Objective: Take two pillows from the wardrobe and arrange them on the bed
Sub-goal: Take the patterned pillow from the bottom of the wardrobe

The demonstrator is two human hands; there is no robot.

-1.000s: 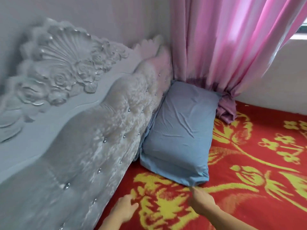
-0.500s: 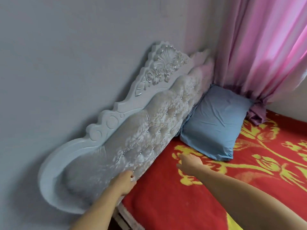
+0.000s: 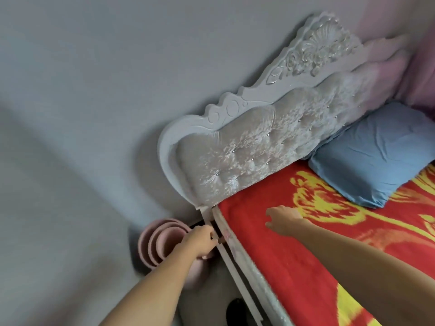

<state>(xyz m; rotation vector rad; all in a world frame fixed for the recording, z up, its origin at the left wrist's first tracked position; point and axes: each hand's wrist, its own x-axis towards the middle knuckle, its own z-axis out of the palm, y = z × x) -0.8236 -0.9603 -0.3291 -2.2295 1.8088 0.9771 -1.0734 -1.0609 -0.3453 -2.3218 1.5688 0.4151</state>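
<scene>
A blue pillow (image 3: 374, 154) lies on the bed (image 3: 277, 234) at the far right, leaning against the tufted white headboard (image 3: 254, 151). The bed is covered by a red blanket with yellow flowers. My right hand (image 3: 283, 220) hovers over the blanket near the bed's near corner, fingers apart, holding nothing, well left of the pillow. My left hand (image 3: 200, 241) is off the bed beside the frame's corner, fingers loosely curled, with nothing in it. No second pillow and no wardrobe are in view.
Nested pink basins (image 3: 160, 243) stand on the floor by the bed's corner, under my left hand. A grey wall (image 3: 117, 78) runs behind the headboard. A pink curtain (image 3: 421, 67) hangs at the far right. A dark object (image 3: 235, 311) lies on the floor beside the bed frame.
The view has pulled back and swung left, away from the pillow. Both hands drew back toward the bed's near corner; my left hand left the headboard and is now off the bed.
</scene>
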